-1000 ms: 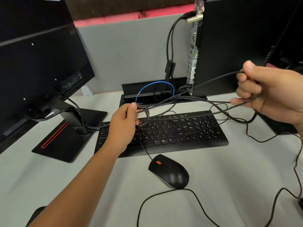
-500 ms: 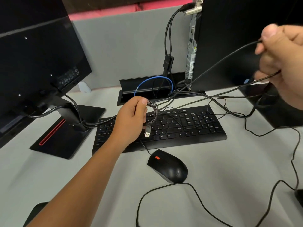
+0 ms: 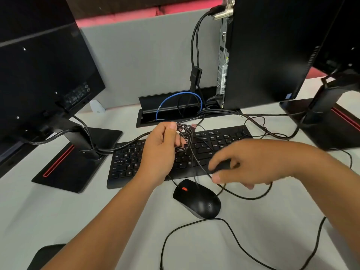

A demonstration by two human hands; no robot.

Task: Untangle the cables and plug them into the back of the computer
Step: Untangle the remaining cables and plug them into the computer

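Observation:
My left hand (image 3: 157, 152) grips a coiled bundle of thin black cables (image 3: 185, 137) above the keyboard (image 3: 224, 141); a USB plug (image 3: 193, 126) sticks out of the bundle's top. My right hand (image 3: 263, 162), blurred, hovers low over the keyboard's right half. One black cable (image 3: 241, 196) from the bundle passes between its thumb and forefinger and loops below the palm. The black computer tower (image 3: 263, 55) stands at the back, its port panel (image 3: 223, 55) facing left with two black cables plugged in at the top.
A black mouse (image 3: 198, 199) lies in front of the keyboard, its cable curling toward me. A monitor (image 3: 39, 75) on a stand (image 3: 74, 162) is at left, another stand (image 3: 331, 117) at right. A desk cable tray (image 3: 148, 114) holds a blue cable (image 3: 175, 95).
My right hand has dropped from high at the right down to just over the keyboard, and the cable it stretched taut now hangs slack. My left hand keeps the bundle, slightly turned.

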